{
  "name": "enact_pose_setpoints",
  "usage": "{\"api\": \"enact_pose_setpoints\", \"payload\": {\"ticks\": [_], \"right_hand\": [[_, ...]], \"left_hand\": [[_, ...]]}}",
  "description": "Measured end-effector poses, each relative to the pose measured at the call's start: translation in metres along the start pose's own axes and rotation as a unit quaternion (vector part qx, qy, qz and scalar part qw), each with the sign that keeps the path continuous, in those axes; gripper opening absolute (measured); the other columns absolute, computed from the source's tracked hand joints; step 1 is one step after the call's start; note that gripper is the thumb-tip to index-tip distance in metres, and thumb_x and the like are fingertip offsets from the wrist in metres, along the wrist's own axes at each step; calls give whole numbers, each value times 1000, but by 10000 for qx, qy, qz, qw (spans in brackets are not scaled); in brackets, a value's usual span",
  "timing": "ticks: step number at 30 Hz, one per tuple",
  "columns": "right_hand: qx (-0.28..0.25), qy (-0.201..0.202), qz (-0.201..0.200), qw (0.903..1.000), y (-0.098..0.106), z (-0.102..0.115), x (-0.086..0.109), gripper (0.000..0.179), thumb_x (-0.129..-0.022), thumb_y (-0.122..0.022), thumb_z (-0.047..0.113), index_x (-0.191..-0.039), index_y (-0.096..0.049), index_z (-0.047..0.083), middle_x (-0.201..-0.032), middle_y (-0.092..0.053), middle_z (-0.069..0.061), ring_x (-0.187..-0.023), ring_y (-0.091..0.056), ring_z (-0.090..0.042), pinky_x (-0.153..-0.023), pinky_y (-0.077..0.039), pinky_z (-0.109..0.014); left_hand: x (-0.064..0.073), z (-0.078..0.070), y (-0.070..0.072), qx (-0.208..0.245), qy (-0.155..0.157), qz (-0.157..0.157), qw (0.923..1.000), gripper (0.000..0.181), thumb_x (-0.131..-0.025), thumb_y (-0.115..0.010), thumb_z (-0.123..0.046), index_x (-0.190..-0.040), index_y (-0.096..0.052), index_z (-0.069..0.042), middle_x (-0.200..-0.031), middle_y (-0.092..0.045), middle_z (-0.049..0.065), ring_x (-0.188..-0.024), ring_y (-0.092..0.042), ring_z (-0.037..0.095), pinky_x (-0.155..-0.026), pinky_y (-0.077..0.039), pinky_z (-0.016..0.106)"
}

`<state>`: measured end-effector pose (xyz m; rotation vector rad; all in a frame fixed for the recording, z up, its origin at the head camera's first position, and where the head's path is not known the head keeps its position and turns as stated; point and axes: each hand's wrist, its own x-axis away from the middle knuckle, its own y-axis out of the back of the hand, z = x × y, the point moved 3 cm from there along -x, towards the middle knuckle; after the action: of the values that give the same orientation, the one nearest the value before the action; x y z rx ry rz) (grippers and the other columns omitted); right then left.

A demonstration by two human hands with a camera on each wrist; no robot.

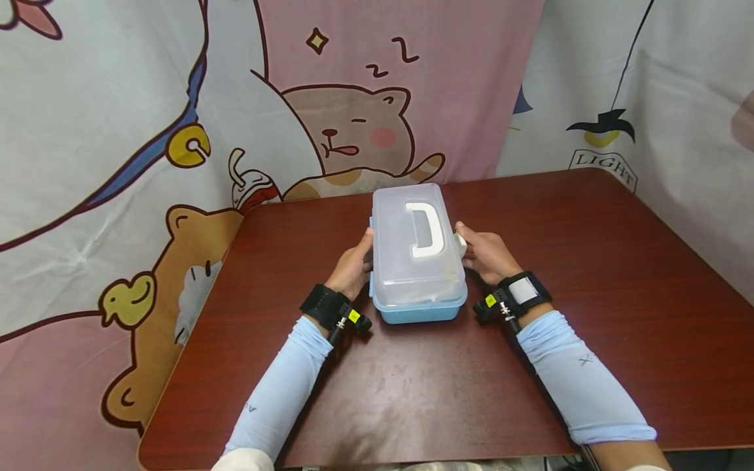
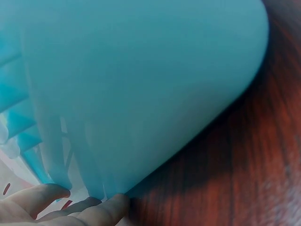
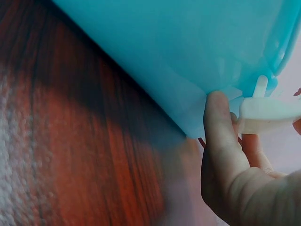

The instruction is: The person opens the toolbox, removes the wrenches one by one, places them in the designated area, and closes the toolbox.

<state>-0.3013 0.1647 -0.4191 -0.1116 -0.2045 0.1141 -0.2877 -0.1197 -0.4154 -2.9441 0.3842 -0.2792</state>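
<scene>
A storage box (image 1: 415, 261) with a pale blue base, a translucent lid and a white carry handle (image 1: 436, 229) stands on the table, its lid down. My left hand (image 1: 351, 268) rests against the box's left side. Its fingertips (image 2: 115, 207) touch the blue wall low down in the left wrist view. On the opposite side, my right hand (image 1: 491, 255) pinches a white latch (image 3: 263, 113), which sticks out from the box wall. One finger (image 3: 218, 117) of that hand touches the blue side beneath the latch.
The dark red-brown wooden table (image 1: 589, 261) extends around the box on all sides. Behind it hangs a cloth with printed cartoon animals (image 1: 353, 131). A black strap with a small camera sits on each wrist. Cables show below the table's front edge.
</scene>
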Motion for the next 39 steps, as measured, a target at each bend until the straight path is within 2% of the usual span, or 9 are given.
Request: {"api": "enact_pose_setpoints", "payload": {"ticks": [7,18,25,39], "right_hand": [[-195,18,11,9998,1,-2,-1,52,-101,-62,48,-117,-61,-1,-98,-68,-3,-89,-66,-14,-80,-60,-30],[-47,-4,70,10000,3,-1,0,56,-101,-61,51,-123,-59,-1,-109,-64,-7,-94,-66,-16,-83,-60,-30],[-432,52,101,9990,3,-1,-3,38,-103,-63,43,-102,-67,5,-91,-70,-1,-84,-67,-14,-78,-61,-31],[-530,-27,122,9985,3,-3,-4,40,-104,-60,43,-107,-66,4,-93,-69,-2,-86,-68,-15,-78,-61,-31]], "left_hand": [[-1,0,0,26,-12,-7,10000,67,-104,-46,-61,-151,-53,-14,-145,-59,7,-130,-57,26,-112,-41,51],[0,0,0,-14,-36,-29,10000,66,-103,-47,-62,-149,-55,-14,-142,-61,7,-128,-59,25,-111,-42,49],[-2,1,-1,95,-99,-120,9998,62,-106,-46,-58,-143,-61,-10,-136,-65,10,-119,-63,23,-103,-48,44],[-3,1,0,15,-49,-154,9999,62,-104,-48,-60,-141,-63,-12,-136,-65,9,-121,-63,24,-104,-46,46]]}}
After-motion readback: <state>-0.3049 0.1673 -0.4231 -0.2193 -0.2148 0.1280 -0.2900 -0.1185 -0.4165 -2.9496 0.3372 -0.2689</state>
